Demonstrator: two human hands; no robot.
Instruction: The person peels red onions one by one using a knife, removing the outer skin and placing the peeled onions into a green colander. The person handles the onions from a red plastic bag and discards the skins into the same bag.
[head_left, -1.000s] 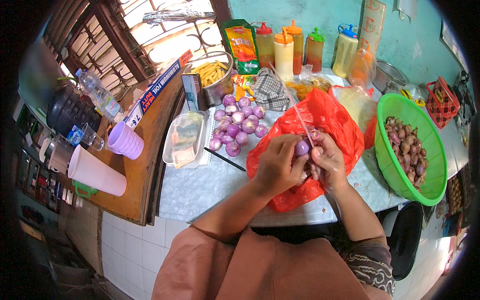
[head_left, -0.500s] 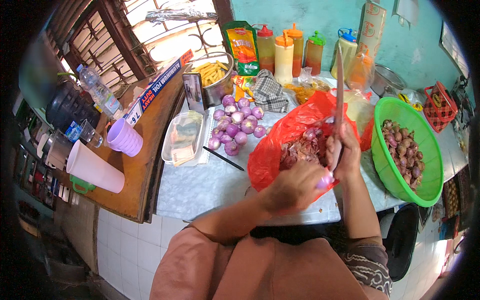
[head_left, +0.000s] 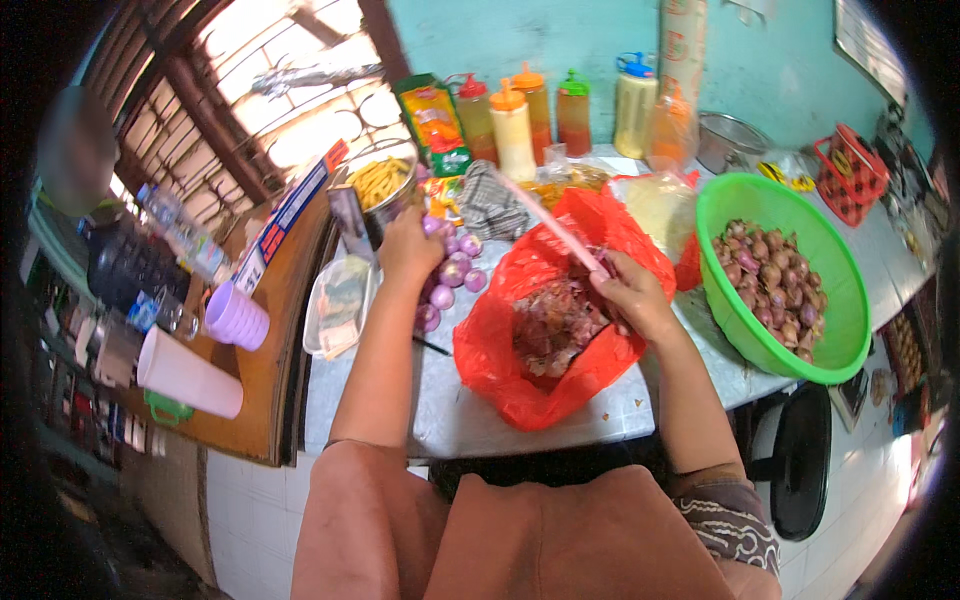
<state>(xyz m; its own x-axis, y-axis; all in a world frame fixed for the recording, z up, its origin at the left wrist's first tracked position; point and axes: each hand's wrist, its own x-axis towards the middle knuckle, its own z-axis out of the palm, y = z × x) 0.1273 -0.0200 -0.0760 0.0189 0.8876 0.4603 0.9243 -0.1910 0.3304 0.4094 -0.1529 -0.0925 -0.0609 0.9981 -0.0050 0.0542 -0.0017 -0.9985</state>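
My right hand (head_left: 637, 296) is closed around a knife, its long blade (head_left: 553, 226) slanting up and left over a red plastic bag (head_left: 490, 362). Papery shallot skins (head_left: 556, 325) fill the bag's open mouth. My left hand (head_left: 410, 246) reaches over the left edge of a pile of peeled purple shallots (head_left: 455, 270), just in front of a metal pot of fries (head_left: 381, 184). Its fingertips are hidden, so I cannot see whether they hold anything. On the right, a tilted green plastic basket (head_left: 727, 305) contains unpeeled shallots (head_left: 770, 280).
Left of the pile are a clear plastic container (head_left: 322, 310) with banknotes and a propped phone (head_left: 348, 220). Sauce bottles (head_left: 513, 135) line the wall behind a checked cloth (head_left: 492, 205). Purple cups (head_left: 238, 318) and a foil box (head_left: 290, 215) occupy the wooden table.
My left hand has moved from the red bag, where it held a peeled shallot, leftward to the pile. The knife has swung from upright to slanting left. The view has shifted.
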